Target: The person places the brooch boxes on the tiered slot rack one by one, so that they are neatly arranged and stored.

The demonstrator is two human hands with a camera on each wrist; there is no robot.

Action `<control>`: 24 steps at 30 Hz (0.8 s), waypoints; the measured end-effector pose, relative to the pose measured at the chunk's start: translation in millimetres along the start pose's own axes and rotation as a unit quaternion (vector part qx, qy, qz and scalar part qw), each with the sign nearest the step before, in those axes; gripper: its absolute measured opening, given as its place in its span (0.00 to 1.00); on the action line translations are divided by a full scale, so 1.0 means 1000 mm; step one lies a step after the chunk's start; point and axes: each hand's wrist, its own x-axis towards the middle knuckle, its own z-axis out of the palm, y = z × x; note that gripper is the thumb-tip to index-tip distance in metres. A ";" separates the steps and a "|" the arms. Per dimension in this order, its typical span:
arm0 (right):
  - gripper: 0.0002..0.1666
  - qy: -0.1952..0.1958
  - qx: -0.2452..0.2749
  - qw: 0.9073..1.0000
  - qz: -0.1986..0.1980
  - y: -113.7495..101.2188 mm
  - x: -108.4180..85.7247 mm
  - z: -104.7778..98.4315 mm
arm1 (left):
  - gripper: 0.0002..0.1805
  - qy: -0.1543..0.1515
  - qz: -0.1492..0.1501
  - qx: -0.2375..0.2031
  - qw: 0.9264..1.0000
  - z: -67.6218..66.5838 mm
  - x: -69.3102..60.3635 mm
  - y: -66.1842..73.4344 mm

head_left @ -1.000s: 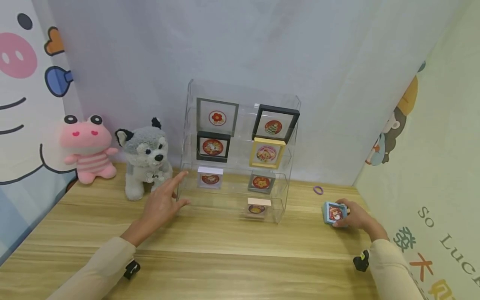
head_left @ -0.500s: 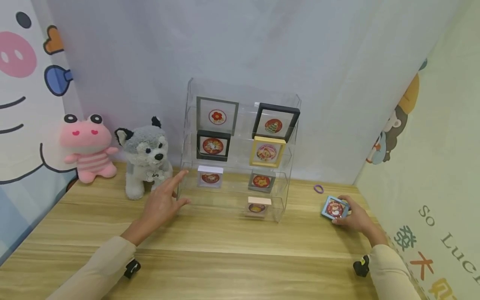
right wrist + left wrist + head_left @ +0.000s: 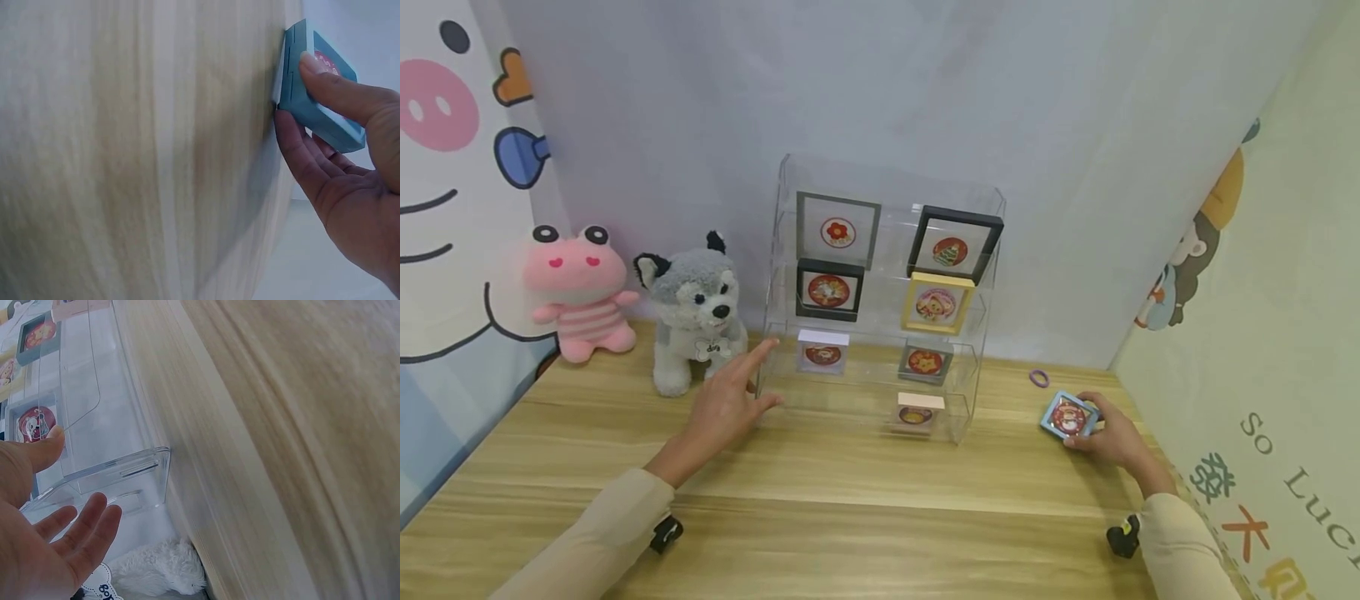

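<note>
In the head view, my right hand (image 3: 1111, 433) holds a small light-blue picture frame (image 3: 1069, 415) with a round red picture, over the table's right side. The right wrist view shows the thumb on the blue frame's (image 3: 322, 122) front edge and the fingers behind it, close to the tabletop. At the left end of a clear acrylic display rack (image 3: 850, 398), my left hand (image 3: 718, 417) is spread, thumb apart from the fingers. Up close, the left hand (image 3: 44, 519) has nothing in its grasp; whether it touches the rack (image 3: 119, 465) I cannot tell.
Several small picture frames stand on the rack's tiers, among them a yellow frame (image 3: 938, 280) and a peach frame (image 3: 921, 402). A plush husky (image 3: 700, 283) and a pink plush frog (image 3: 576, 275) sit left of the rack. A purple ring (image 3: 1039, 378) lies behind the blue frame.
My right hand has turned the blue frame so that its picture faces up more and its outline looks diamond-shaped. The left hand stays at the rack's left end.
</note>
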 end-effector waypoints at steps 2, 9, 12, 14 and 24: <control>0.49 0.001 0.006 1.000 0.000 0.000 -0.001 0.000 | 0.47 0.000 0.000 0.000 1.000 0.000 0.000 0.000; 0.49 0.022 0.058 0.998 -0.007 -0.006 -0.002 0.002 | 0.48 0.012 0.004 -0.001 1.000 0.001 0.000 0.000; 0.49 0.037 0.072 0.997 -0.013 -0.013 -0.003 0.001 | 0.48 0.012 0.005 -0.003 1.000 0.001 0.000 0.000; 0.49 0.042 0.085 0.995 -0.015 -0.018 -0.004 -0.001 | 0.47 0.009 0.005 -0.004 1.000 0.001 0.000 0.000; 0.47 0.040 0.141 0.988 -0.043 -0.052 -0.015 -0.016 | 0.48 0.007 0.009 -0.007 1.000 0.002 0.000 0.000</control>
